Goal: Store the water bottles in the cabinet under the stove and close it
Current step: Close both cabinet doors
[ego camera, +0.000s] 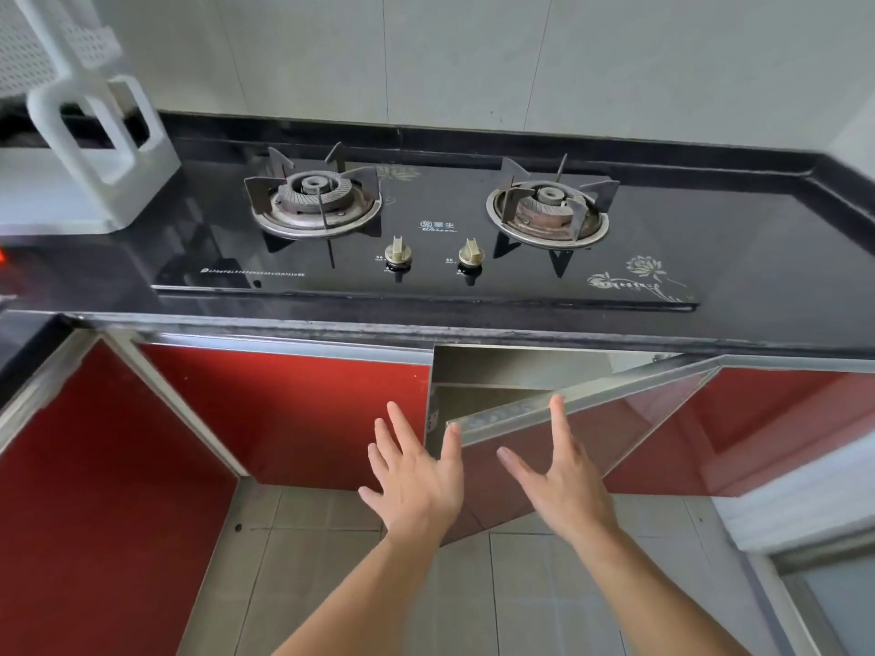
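A red cabinet door (615,433) with a metal rim stands partly open under the black two-burner stove (426,229). Behind it shows the dim cabinet opening (492,376); no water bottles are visible inside or elsewhere. My left hand (416,475) has its fingers straight and spread, with the thumb touching the door's free corner. My right hand (558,471) lies flat on the door's red face, its forefinger reaching the metal top rim. Neither hand holds anything.
Shut red doors (293,409) run left of the opening, and another red panel (94,490) angles in at the near left. A white plastic rack (109,149) stands on the black counter at left. Grey floor tiles (331,561) lie below; a white frame is at the right.
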